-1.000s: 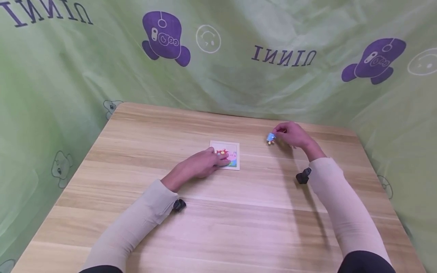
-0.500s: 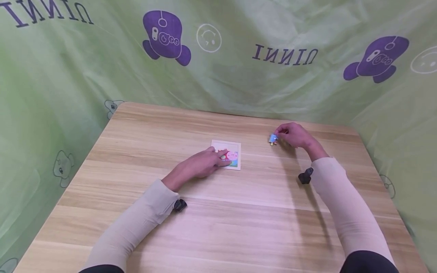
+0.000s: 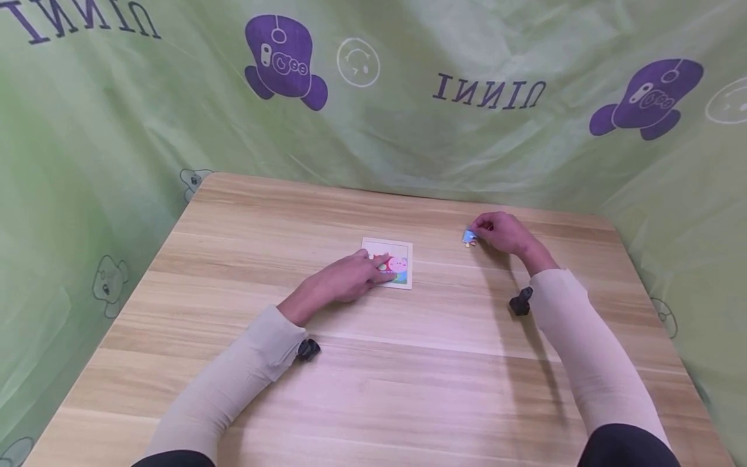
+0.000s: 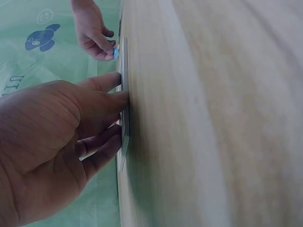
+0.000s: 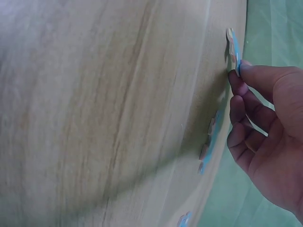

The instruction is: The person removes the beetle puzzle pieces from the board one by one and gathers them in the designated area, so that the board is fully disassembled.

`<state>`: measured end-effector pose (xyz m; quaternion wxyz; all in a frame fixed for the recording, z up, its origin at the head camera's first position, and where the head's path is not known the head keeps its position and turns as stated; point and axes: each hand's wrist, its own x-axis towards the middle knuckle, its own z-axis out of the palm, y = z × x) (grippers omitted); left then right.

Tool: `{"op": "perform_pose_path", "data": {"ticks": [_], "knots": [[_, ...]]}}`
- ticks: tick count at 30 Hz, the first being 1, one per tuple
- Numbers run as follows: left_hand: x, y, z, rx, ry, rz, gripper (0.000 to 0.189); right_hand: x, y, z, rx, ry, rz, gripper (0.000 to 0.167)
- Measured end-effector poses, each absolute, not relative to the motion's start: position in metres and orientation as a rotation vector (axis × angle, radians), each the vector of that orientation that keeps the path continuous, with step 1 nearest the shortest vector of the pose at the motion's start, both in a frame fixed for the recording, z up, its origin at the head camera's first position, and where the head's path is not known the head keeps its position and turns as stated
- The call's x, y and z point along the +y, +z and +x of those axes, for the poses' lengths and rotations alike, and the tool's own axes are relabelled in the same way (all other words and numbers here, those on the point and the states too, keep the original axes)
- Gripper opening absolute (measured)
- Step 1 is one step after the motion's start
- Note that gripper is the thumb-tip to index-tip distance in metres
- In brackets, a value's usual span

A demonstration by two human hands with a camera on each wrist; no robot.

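Note:
My right hand [image 3: 503, 232] pinches a small blue puzzle piece [image 3: 469, 237] between thumb and fingertips, near the back of the table. The right wrist view shows that puzzle piece [image 5: 235, 49] nearly edge-on, just over the wood, with the other fingers loosely bent. Left of it, my left hand [image 3: 349, 277] rests its fingers on a small square puzzle board [image 3: 403, 249] with a pale frame and a pink-and-red cartoon picture. The hand covers the board's left part. In the left wrist view the thumb lies at the near edge of the board [image 4: 125, 142], the fingertips on its face.
More blue puzzle pieces [image 5: 210, 142] lie on the table beside my right hand, hidden behind that hand in the head view. A wooden table [image 3: 373, 389] spreads under both arms. Green printed cloth [image 3: 408, 143] hangs close behind its back edge.
The blue piece has turned a little in the right hand's pinch and shows less of its face. The left hand stays on the board. The whole head view has shifted slightly.

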<state>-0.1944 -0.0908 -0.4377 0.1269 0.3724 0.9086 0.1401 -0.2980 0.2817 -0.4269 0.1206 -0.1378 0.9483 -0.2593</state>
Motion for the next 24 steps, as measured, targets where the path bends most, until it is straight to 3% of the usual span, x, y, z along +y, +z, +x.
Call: {"op": "perform_pose_path", "data": {"ticks": [24], "knots": [[-0.091, -0.438, -0.195, 2.641, 0.410, 1.081, 0.041, 0.268, -0.426, -0.297, 2.806, -0.763, -0.455, 0.020]]}}
